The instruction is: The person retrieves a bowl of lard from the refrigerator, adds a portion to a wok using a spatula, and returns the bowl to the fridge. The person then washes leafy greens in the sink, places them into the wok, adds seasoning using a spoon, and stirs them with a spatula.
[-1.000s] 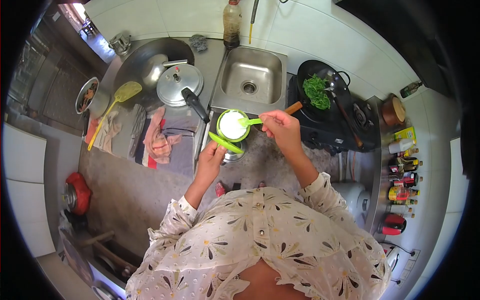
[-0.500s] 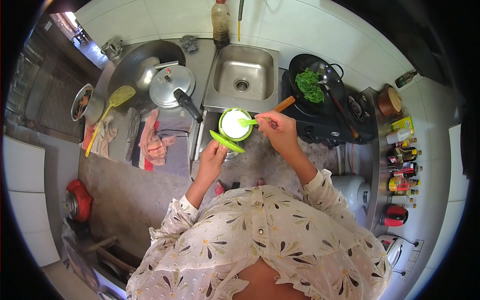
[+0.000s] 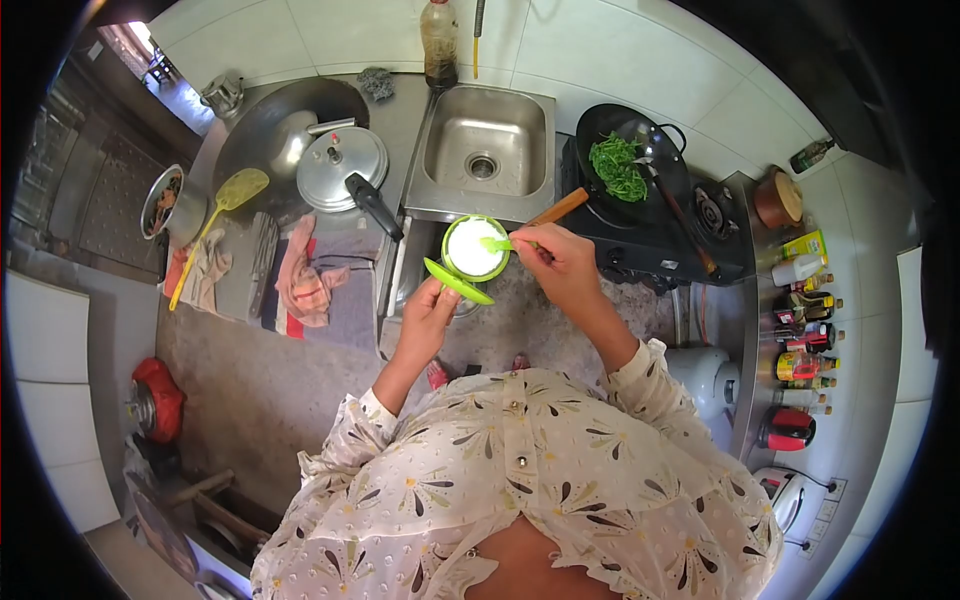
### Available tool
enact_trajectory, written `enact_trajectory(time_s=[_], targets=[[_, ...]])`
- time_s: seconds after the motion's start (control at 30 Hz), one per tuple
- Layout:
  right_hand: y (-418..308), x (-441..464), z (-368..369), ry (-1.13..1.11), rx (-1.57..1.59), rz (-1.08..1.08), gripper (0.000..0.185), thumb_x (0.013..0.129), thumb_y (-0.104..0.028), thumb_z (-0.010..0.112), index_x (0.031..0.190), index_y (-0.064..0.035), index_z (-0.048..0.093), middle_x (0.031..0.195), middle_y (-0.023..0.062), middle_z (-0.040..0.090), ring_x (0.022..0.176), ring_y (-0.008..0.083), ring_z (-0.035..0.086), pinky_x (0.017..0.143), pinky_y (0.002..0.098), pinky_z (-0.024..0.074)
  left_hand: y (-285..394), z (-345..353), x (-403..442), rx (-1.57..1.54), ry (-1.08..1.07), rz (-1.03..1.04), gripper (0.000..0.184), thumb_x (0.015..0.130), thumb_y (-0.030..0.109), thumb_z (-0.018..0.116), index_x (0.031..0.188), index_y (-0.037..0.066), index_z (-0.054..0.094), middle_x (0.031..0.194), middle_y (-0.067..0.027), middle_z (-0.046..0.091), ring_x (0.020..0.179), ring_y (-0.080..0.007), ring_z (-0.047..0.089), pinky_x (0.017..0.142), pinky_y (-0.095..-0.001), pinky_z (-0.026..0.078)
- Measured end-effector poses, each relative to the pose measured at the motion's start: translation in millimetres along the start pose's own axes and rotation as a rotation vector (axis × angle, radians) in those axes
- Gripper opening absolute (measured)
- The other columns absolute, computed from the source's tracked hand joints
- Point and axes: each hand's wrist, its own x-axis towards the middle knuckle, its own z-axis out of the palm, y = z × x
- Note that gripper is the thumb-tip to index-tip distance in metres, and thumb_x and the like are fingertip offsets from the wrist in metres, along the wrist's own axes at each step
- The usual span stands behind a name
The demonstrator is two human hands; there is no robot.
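Observation:
My left hand [image 3: 428,312] grips a green container [image 3: 447,262] filled with white powder or grains. Its round green lid [image 3: 460,283] is tilted open on the side nearest me, by my fingers. My right hand [image 3: 562,262] pinches the handle of a small green spoon [image 3: 497,244], whose bowl is down in the white contents and partly hidden. To the right, cooked leafy greens [image 3: 619,167] lie in a black wok [image 3: 655,130] on the stove, with a spatula [image 3: 672,203] resting in it.
A steel sink [image 3: 484,150] is behind the container. Left on the counter are a pressure cooker [image 3: 335,165], a large wok [image 3: 262,140], a yellow slotted turner [image 3: 240,188] and cloths [image 3: 310,275]. Several bottles [image 3: 808,340] line the right shelf. A wooden handle [image 3: 560,207] juts from the stove.
The container has shifted slightly to the right in my left hand. My right hand stays close by, and the spoon's bowl sits a little further right with it, still in the white contents.

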Motion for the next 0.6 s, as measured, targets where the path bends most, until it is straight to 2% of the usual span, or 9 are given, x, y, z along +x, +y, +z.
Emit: enact_trajectory(time_s=[0.33, 0.43, 0.6], targets=[[0.0, 0.9, -0.8, -0.02, 0.029, 0.017, 0.01, 0.082, -0.003, 0.065, 0.091, 0.0004, 0.065, 0.08, 0.0092, 0.065, 0.06, 0.0098, 0.055, 0.053, 0.0228, 0.044, -0.6, -2.2, 2.4, 0.014, -0.012, 0.021, 0.018, 0.096, 0.02, 0.052, 0.103, 0.005, 0.057, 0.071, 0.0064, 0.045, 0.056, -0.0008, 0.034, 0.048, -0.0175, 0.028], [1.9, -0.7, 1.3, -0.021, 0.066, 0.04, 0.01, 0.082, -0.004, 0.064, 0.091, 0.0, 0.066, 0.077, 0.0069, 0.065, 0.061, 0.0075, 0.055, 0.053, 0.0213, 0.0434, -1.6, -2.2, 2.6, 0.016, -0.009, 0.018, 0.017, 0.096, 0.02, 0.052, 0.103, 0.005, 0.057, 0.071, 0.0064, 0.045, 0.056, -0.0008, 0.034, 0.048, -0.0174, 0.028], [9.7, -5.9, 3.3, -0.013, 0.231, 0.297, 0.01, 0.084, -0.007, 0.063, 0.092, -0.0013, 0.068, 0.068, 0.002, 0.063, 0.057, 0.0043, 0.053, 0.051, 0.0191, 0.0423, 0.2, -1.6, 1.6, 0.025, -0.015, -0.002, 0.017, 0.096, 0.019, 0.051, 0.102, 0.005, 0.057, 0.071, 0.0065, 0.045, 0.056, -0.0007, 0.035, 0.048, -0.0172, 0.028]])
